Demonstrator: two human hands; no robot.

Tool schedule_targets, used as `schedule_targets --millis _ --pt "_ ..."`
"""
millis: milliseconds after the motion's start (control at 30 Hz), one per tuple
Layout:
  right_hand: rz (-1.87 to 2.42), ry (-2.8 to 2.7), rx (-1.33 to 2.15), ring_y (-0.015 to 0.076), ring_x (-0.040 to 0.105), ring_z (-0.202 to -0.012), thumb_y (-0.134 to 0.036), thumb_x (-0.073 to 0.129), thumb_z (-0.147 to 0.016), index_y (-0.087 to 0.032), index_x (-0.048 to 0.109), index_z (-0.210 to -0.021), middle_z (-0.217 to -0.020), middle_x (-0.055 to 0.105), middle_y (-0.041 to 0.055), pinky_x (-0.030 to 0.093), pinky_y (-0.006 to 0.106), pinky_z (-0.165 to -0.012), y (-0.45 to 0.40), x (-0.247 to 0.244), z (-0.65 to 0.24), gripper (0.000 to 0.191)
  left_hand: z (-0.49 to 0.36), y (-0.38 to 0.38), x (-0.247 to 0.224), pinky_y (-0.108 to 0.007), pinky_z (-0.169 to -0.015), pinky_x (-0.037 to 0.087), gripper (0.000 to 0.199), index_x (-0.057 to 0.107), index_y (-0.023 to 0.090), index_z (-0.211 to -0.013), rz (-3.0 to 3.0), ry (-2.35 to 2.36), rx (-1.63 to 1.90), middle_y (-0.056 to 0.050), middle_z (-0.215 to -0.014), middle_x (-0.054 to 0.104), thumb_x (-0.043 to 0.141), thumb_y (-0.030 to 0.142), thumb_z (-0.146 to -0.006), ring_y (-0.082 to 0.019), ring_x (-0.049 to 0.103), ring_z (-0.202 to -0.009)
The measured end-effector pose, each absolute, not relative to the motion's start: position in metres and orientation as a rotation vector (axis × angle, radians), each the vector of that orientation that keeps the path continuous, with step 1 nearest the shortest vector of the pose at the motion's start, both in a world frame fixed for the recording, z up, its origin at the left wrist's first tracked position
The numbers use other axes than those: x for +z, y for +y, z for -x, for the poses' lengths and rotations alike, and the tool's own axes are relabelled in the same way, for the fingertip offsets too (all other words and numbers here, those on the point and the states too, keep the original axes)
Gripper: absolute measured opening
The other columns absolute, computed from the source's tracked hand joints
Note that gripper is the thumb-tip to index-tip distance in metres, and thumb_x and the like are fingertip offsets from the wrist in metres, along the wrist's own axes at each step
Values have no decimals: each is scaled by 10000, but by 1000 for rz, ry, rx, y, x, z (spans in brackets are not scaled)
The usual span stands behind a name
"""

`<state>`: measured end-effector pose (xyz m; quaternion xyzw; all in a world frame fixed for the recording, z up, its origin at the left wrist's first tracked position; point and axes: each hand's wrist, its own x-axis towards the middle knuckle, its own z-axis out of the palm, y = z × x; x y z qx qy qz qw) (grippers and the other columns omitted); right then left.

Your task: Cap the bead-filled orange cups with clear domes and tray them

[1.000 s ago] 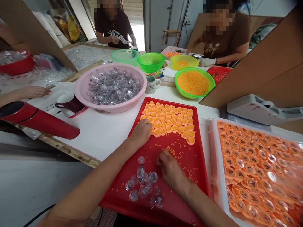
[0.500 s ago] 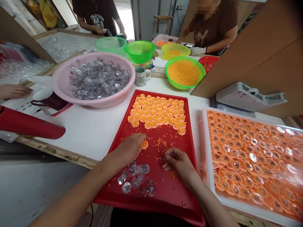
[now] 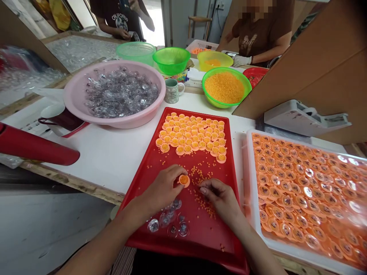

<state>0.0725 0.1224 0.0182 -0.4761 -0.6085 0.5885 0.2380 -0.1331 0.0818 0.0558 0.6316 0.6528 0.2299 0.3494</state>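
Over the middle of a red tray, my left hand pinches a small orange cup with yellow-orange bits inside. My right hand is just to its right, thumb and fingertips drawn together above scattered small orange pellets; whatever lies between those fingertips is too small to make out. Rows of similar filled orange cups cover the tray's far half. Several clear plastic domes with dark bits inside lie near my left wrist, partly hidden by it.
A pink basin of clear domes stands at the left, beside a mug. Behind the tray is a green bowl of orange pellets. A white-edged tray of covered orange cups lies right. Two people work across the table.
My left hand has moved slightly right with the orange cup, toward my right hand. My right hand has barely shifted. A co-worker's hand at the far left has gone from view.
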Motion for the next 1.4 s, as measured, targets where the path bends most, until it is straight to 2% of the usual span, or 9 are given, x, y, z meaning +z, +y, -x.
schedule_targets --millis 133,333,467,700,800,1000,1100,1267,1400 --pt "1203 -1661 1718 119 478 -611 -325 623 -839 -196 622 -828 -691 542 -29 387 230 -556 124 34 -78 130 127 74 59 -270 -851 470 256 651 222 -952 -1455 1511 823 -23 -1065 611 566 48 -785 -169 601 -1008" --pt "947 -1985 1555 119 547 -748 -152 565 -918 -210 628 -856 -803 583 -14 423 232 -683 120 53 -76 106 115 67 70 -288 -810 489 220 629 200 -1003 -1109 1403 832 -25 -985 660 632 141 -791 -186 630 -940" --pt "804 -2138 1367 125 572 -783 -113 501 -957 -210 632 -910 -864 581 8 445 246 -707 118 56 -74 170 106 67 71 -284 -733 476 137 651 160 -848 -1127 1363 843 -35 -921 637 659 99 -726 -186 617 -854" --pt "836 -2094 1275 134 597 -790 -91 525 -944 -228 649 -929 -880 600 12 477 250 -688 120 55 -79 185 97 66 64 -266 -777 491 344 638 173 -952 -611 1215 1005 -14 -924 681 776 85 -649 -163 631 -874" --pt "919 -1974 1238 121 592 -724 -107 553 -939 -240 654 -930 -849 599 0 485 232 -636 116 53 -78 167 89 61 60 -280 -833 503 306 699 152 -969 -418 1135 1107 -33 -884 709 793 122 -679 -168 640 -881" --pt "991 -1936 1060 130 606 -765 -82 571 -923 -228 662 -935 -858 609 7 493 229 -659 105 48 -76 173 75 52 59 -376 -880 558 294 728 215 -1131 -391 1097 1183 -74 -1160 710 690 294 -850 -258 651 -1056" --pt "975 -1977 988 128 615 -791 -51 568 -913 -220 660 -924 -877 624 9 494 229 -697 105 50 -78 192 79 50 62 -360 -921 548 292 725 246 -1151 -570 1220 1097 -43 -1124 738 667 304 -871 -247 678 -1041" --pt "961 -1990 933 123 607 -742 -36 591 -890 -211 649 -861 -825 629 -5 486 222 -665 106 52 -79 187 83 51 70 -329 -858 566 340 666 246 -1237 -705 1292 987 -40 -1133 737 590 319 -914 -217 730 -896" --pt "1046 -1939 973 129 616 -721 -91 610 -898 -222 643 -890 -811 641 -11 490 224 -631 104 50 -80 135 78 50 70 -304 -900 539 329 673 222 -1197 -827 1323 996 -43 -1124 730 639 283 -876 -229 691 -1018"
